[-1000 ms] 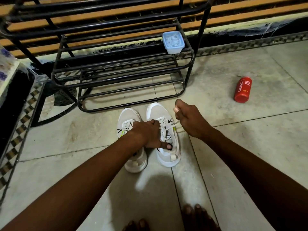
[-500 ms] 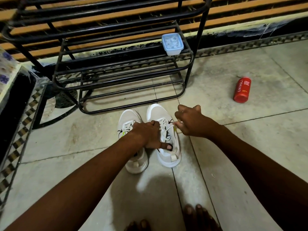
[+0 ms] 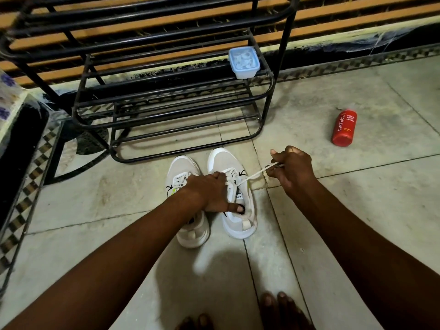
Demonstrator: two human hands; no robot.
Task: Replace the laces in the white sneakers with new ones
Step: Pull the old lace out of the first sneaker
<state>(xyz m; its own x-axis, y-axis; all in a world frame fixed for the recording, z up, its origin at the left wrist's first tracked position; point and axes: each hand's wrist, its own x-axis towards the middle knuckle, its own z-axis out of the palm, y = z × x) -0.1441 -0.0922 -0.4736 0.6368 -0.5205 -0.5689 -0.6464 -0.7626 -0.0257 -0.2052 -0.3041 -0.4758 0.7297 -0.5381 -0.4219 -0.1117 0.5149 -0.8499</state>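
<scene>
Pinching the lace (image 3: 256, 173), right hand (image 3: 294, 170) nears shoe rack (image 3: 259, 129).

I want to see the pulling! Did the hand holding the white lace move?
Yes. The right hand pulled the white shoelace away from the right white sneaker, toward the red bottle.

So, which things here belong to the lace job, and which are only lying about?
Belong to the job:
right sneaker
left sneaker
lace
left hand
right hand

Lying about:
red bottle
blue-lidded box
black rack
</scene>
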